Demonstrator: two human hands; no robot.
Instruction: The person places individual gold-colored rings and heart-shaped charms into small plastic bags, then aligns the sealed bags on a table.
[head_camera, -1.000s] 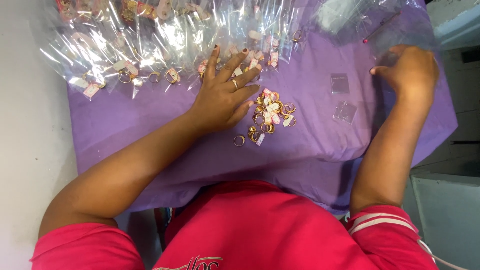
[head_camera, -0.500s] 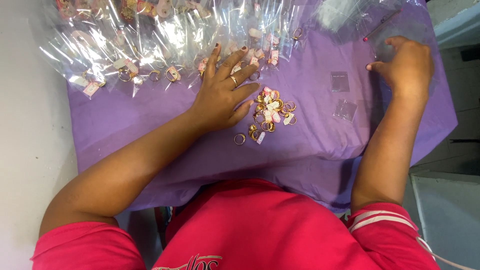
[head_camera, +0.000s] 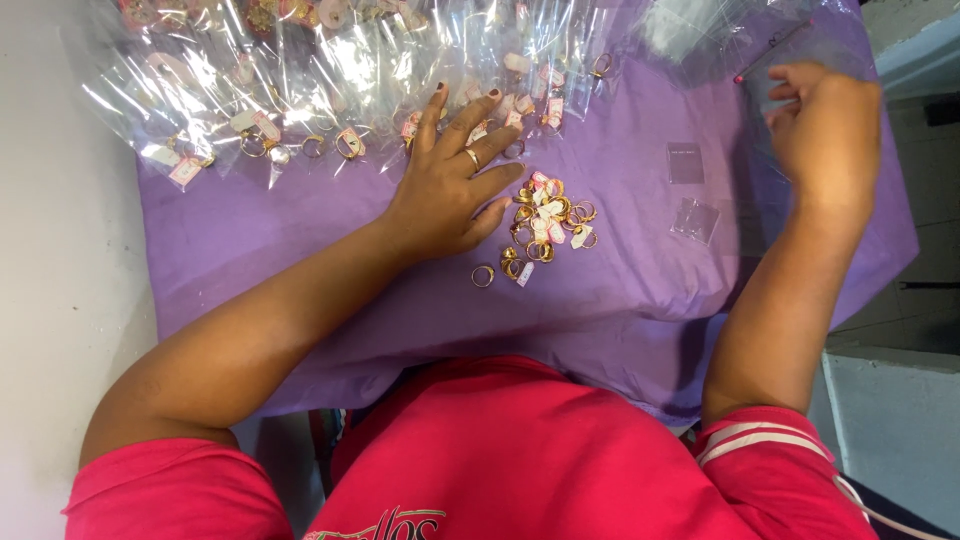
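My left hand (head_camera: 450, 185) lies flat on the purple cloth (head_camera: 300, 230), fingers spread, its fingertips against a small pile of gold rings with pink and white tags (head_camera: 548, 215). One loose gold ring (head_camera: 483, 276) sits just below the pile. My right hand (head_camera: 825, 125) is at the far right by a heap of clear plastic bags (head_camera: 720, 35), fingers curled at the thin plastic; whether it grips a bag I cannot tell. Two small clear bags (head_camera: 686, 162) (head_camera: 696, 220) lie between the hands.
Many clear bags with tagged rings (head_camera: 300, 90) cover the back of the cloth. A white wall (head_camera: 60, 250) runs along the left. The table's right edge drops off beside my right forearm. My red shirt (head_camera: 520, 460) fills the bottom.
My right hand has lifted and moved slightly back toward the heap of bags. My left hand has stayed on the cloth beside the ring pile.
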